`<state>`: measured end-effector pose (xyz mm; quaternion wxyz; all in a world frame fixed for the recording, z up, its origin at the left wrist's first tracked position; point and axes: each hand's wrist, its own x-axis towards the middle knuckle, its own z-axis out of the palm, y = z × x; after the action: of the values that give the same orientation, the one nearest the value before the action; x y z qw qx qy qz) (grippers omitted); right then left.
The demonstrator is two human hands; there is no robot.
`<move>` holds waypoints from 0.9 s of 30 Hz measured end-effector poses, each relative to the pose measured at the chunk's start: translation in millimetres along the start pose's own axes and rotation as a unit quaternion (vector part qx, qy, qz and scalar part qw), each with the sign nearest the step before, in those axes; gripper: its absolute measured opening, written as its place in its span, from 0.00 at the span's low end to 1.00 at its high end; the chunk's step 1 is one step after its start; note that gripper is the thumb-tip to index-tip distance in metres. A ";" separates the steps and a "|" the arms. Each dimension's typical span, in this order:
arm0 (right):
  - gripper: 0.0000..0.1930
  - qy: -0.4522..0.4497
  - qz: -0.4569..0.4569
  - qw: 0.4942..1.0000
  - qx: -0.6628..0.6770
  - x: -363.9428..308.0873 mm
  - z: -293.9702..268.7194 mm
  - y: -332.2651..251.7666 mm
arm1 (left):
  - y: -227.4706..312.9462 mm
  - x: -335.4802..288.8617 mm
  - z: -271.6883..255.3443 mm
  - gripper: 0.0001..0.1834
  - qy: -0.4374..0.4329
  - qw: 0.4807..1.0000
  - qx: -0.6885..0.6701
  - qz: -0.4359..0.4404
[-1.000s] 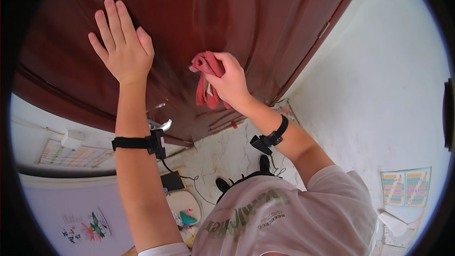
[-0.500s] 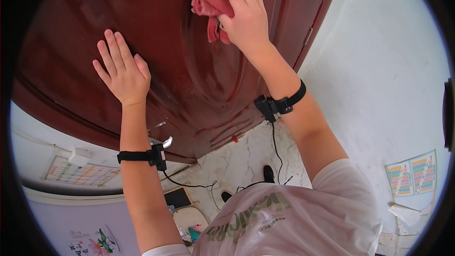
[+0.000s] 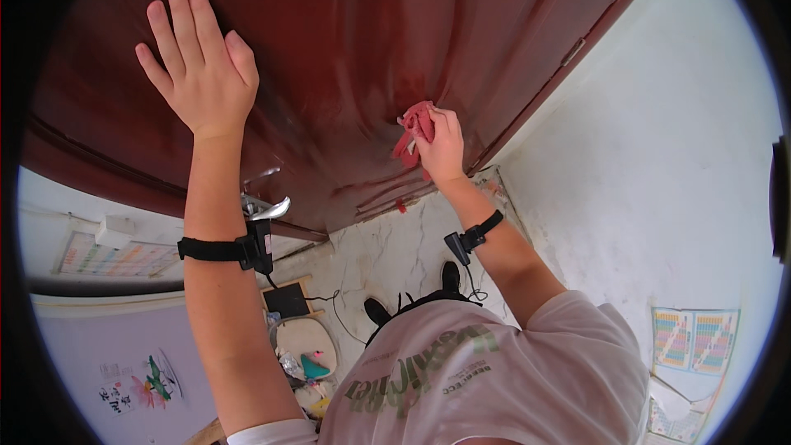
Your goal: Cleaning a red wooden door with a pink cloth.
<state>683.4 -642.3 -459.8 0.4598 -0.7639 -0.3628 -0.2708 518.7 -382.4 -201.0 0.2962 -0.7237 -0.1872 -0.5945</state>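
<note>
A dark red-brown panelled door [image 3: 305,58] fills the upper part of the view. My right hand [image 3: 443,147] grips a crumpled red cloth [image 3: 418,121] and presses it against the lower part of the door, on the curved moulding. My left hand [image 3: 206,74] rests flat on the door higher up and to the left, its fingers outstretched and empty. Beside my left forearm is the silver door handle [image 3: 268,208], partly covered by the black strap device on that arm.
White walls flank the door, with a colourful chart [image 3: 696,339] at the lower right. Below lies a marble-patterned floor [image 3: 346,255], where my feet stand. A small stool-like seat [image 3: 306,338] holding odds and ends and a dark framed board [image 3: 287,301] are at lower left.
My right hand has moved down the door with the cloth, from the upper oval moulding to near the bottom. My left hand appears higher and slightly further left, still flat on the door.
</note>
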 end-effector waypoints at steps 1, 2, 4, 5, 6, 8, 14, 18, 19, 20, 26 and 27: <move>0.28 0.002 0.033 0.999 0.008 -8.3 7.3 -1.5 | 0.4 -0.3 0.1 0.34 0.002 1.000 -0.003 -0.001; 0.28 -0.002 0.035 0.999 0.012 -15.4 12.6 -1.6 | 1.5 -0.2 0.7 0.34 -0.003 1.000 0.000 0.000; 0.26 0.029 0.111 0.993 0.027 -20.8 20.6 -13.1 | -1.0 -1.7 3.4 0.34 0.024 0.999 -0.027 0.004; 0.26 0.026 0.114 0.993 0.031 -21.9 23.9 -17.8 | -2.3 -2.3 4.0 0.34 0.020 1.000 -0.023 0.006; 0.25 0.034 0.147 0.987 0.048 -24.2 26.2 -21.1 | -2.5 -2.9 4.7 0.34 0.026 0.999 -0.027 0.004; 0.24 0.039 0.185 0.980 0.066 -27.8 31.6 -27.9 | -3.7 -4.3 5.0 0.34 0.029 0.999 -0.032 0.005; 0.22 0.024 0.254 0.961 0.107 -52.4 47.7 -34.9 | -2.4 -0.8 8.0 0.34 0.040 0.999 -0.034 0.007; 0.23 -0.058 0.238 0.963 0.111 -82.5 68.3 -37.8 | -0.5 -0.4 7.8 0.33 0.040 0.998 -0.048 0.008; 0.23 -0.080 0.219 0.963 0.133 -78.3 62.3 -42.8 | -2.3 -1.2 6.8 0.33 0.040 0.998 -0.053 0.009; 0.23 -0.101 0.199 0.962 0.154 -73.6 55.5 -46.9 | -3.4 -2.6 6.1 0.33 0.038 0.998 -0.051 0.010; 0.31 0.006 -0.143 0.978 0.150 28.4 -6.3 -82.1 | -2.8 -1.0 8.6 0.34 0.048 0.996 -0.070 0.017; 0.32 0.026 -0.174 0.974 0.146 42.2 -5.0 -87.5 | -4.5 0.2 7.9 0.34 0.051 0.996 -0.077 0.016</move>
<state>637.6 -606.4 -381.9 0.5217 -0.6066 -0.5134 -0.3105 521.9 -373.9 -200.8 0.2585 -0.7163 -0.1137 -0.6381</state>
